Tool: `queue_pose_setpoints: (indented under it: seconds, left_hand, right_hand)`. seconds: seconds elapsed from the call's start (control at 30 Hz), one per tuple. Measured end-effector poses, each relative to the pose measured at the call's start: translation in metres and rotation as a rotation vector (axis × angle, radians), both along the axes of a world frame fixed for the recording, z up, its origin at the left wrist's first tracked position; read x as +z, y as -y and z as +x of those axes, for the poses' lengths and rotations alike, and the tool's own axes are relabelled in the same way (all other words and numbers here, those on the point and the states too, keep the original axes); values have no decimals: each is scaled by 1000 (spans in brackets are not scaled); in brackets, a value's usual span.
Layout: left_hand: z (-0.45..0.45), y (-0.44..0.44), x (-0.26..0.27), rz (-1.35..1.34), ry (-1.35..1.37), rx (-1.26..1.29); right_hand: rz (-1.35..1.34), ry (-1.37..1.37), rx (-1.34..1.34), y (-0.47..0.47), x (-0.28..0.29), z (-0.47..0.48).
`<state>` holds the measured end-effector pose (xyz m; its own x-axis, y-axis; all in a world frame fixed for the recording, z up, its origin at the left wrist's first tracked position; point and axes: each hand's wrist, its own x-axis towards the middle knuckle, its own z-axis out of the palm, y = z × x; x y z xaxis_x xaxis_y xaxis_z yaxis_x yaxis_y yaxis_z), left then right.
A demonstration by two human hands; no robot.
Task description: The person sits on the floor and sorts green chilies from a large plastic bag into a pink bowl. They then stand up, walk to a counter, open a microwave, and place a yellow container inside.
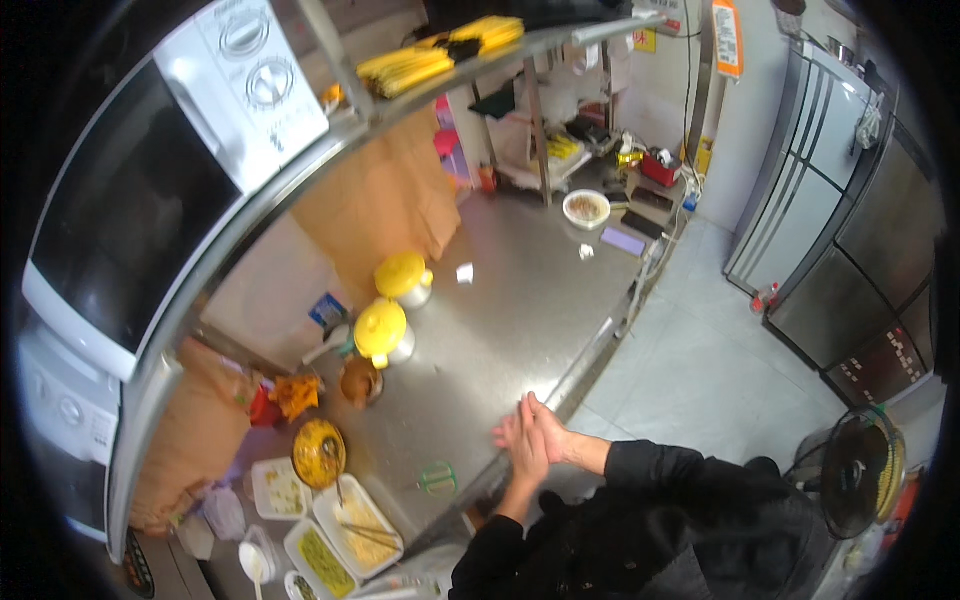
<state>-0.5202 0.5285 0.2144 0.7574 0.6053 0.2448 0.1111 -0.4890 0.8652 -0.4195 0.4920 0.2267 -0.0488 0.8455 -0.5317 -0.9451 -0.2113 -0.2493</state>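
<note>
My left hand and my right hand are pressed together above the near edge of the steel counter. Their fingers are extended, and some overlap. Nothing shows between them, though the touching palms are hidden. Black sleeves cover both arms. Below and left of the hands, a small green-edged item lies on the counter. Farther left are a brown pot or jar and two containers with yellow lids.
White trays of food and a yellow-orange bowl crowd the lower left. A bowl and phones lie at the far end. A shelf with a microwave oven overhangs the counter. Fridges and a fan stand right.
</note>
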Motion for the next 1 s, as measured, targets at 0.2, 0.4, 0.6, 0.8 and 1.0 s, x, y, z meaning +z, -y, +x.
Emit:
queue_pose_setpoints:
  seconds: [0.2, 0.4, 0.6, 0.8, 1.0]
  left_hand:
    - [1, -27, -12, 429, -693, -230]
    - [74, -100, 145, 247, 292, 539]
    - [38, -193, 403, 1199, 446, 1252]
    - [-22, -321, 583, 912, 316, 1377]
    - [46, -310, 587, 550, -169, 1529]
  right_hand:
    - [92, 291, -527, -24, 63, 168]
    - [86, 815, -179, -8, 65, 316]
    - [-201, 654, 127, 46, -13, 380]
    - [-212, 612, 165, 61, -70, 427]
    - [-250, 526, 56, 95, -83, 461]
